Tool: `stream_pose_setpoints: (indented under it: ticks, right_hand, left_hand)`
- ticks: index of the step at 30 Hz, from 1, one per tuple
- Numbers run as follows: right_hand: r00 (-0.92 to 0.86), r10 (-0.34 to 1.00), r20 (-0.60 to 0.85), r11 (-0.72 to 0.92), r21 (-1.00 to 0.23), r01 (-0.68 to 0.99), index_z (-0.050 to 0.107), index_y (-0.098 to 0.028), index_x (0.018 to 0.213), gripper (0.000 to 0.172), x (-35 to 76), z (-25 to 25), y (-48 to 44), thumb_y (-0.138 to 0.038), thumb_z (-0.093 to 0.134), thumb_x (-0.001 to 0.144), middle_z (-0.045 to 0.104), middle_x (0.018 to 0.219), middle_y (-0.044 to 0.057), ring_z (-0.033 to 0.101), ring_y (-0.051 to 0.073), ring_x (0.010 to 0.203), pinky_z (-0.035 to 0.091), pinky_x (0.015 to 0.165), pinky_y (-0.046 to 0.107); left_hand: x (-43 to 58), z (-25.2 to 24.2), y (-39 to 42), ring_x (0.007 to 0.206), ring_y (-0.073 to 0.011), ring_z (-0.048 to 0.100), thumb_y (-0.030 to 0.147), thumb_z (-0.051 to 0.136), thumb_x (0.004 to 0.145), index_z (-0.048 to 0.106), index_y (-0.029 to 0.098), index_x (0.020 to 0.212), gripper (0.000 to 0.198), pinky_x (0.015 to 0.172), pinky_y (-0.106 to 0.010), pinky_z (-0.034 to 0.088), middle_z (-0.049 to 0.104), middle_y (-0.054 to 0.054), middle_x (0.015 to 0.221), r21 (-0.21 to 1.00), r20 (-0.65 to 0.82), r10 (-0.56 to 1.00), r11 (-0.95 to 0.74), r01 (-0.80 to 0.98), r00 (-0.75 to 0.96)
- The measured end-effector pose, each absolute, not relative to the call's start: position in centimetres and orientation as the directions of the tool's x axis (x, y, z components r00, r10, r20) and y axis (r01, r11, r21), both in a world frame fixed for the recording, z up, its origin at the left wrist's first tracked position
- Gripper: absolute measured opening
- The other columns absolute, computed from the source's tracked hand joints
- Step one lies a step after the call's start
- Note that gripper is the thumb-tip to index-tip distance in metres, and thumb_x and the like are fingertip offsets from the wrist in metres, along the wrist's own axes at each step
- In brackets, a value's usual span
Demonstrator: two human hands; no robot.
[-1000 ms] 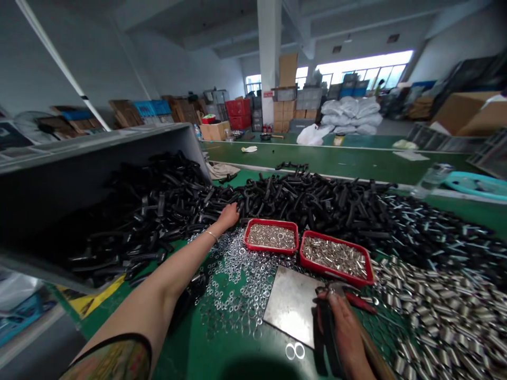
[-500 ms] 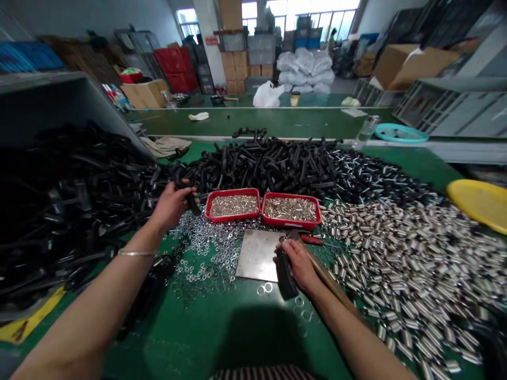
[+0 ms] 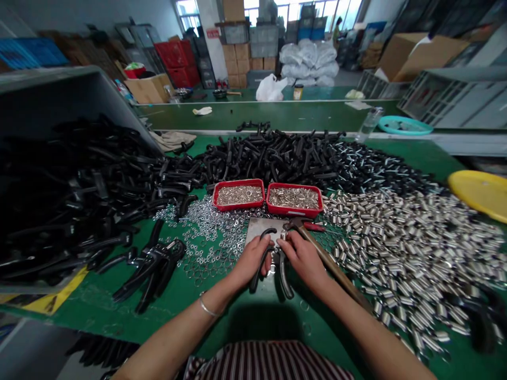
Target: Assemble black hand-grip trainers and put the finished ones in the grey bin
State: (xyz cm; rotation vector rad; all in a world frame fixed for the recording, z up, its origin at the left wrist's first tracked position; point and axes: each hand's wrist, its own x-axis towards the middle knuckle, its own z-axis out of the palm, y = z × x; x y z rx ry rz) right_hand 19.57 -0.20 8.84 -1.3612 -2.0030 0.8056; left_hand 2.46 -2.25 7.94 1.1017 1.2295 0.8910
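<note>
My left hand (image 3: 253,258) is closed around a black curved handle (image 3: 259,270), upright over a flat metal plate (image 3: 255,227). Close beside it, my right hand (image 3: 303,258) grips a second black handle (image 3: 284,277), with a small silver coil spring (image 3: 283,235) at its upper end by the fingertips. The two handles are near each other; whether they touch I cannot tell. A hammer (image 3: 327,259) with a wooden shaft lies along my right hand and forearm. Behind the hammer head is a red-handled tool (image 3: 312,226). Loose washers (image 3: 214,240) spread left of the plate.
Two red trays (image 3: 238,195) of small metal parts stand behind the plate. Black handles (image 3: 273,155) are heaped at the back and spill from a grey crate (image 3: 79,89). Coil springs (image 3: 412,248) cover the right. Several spring-fitted black tools (image 3: 152,269) lie left.
My left hand has come from the heap at the left to the middle, carrying a black handle to my right hand. The right hand's handle stays near the plate; the view has shifted slightly.
</note>
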Motion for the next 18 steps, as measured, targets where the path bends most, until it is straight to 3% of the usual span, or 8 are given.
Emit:
stream_pose_setpoints:
  ticks: [7, 11, 18]
  right_hand:
    - [-0.349, 0.927, 0.135, 0.326, -0.75, 0.576, 0.049, -0.023, 0.087, 0.023, 18.4, 8.6, -1.4, -0.04, 0.042, 0.101, 0.061, 0.072, 0.001, 0.061, 0.019, 0.064, 0.039, 0.061, 0.027]
    - [-0.261, 0.944, 0.2, 0.314, -0.787, 0.531, 0.049, -0.023, 0.09, 0.024, 18.5, 9.1, -2.0, -0.042, 0.041, 0.101, 0.062, 0.072, 0.0, 0.061, 0.018, 0.063, 0.041, 0.062, 0.025]
    - [-0.295, 0.94, 0.171, 0.332, -0.655, 0.678, 0.049, -0.023, 0.093, 0.023, 19.3, 10.3, -1.4, -0.042, 0.039, 0.102, 0.065, 0.075, 0.004, 0.064, 0.022, 0.067, 0.039, 0.06, 0.028]
  left_hand:
    - [3.0, 9.7, -3.1, 0.033, -0.0116, 0.048, 0.063, 0.039, 0.095, 0.048, 0.02, 0.092, 0.044, 0.037, -0.02, 0.035, 0.052, 0.007, 0.044, 0.947, -0.195, 0.98, 0.178, 0.267, 0.038]
    - [3.3, 9.0, -3.5, 0.035, -0.0113, 0.049, 0.064, 0.037, 0.096, 0.051, 0.019, 0.096, 0.047, 0.037, -0.02, 0.035, 0.052, 0.007, 0.047, 0.971, -0.189, 0.981, 0.181, 0.159, 0.041]
    - [3.3, 8.4, -3.9, 0.032, -0.0098, 0.045, 0.064, 0.035, 0.096, 0.053, 0.016, 0.107, 0.052, 0.034, -0.018, 0.031, 0.053, 0.007, 0.047, 0.971, -0.236, 0.97, 0.239, -0.029, 0.064]
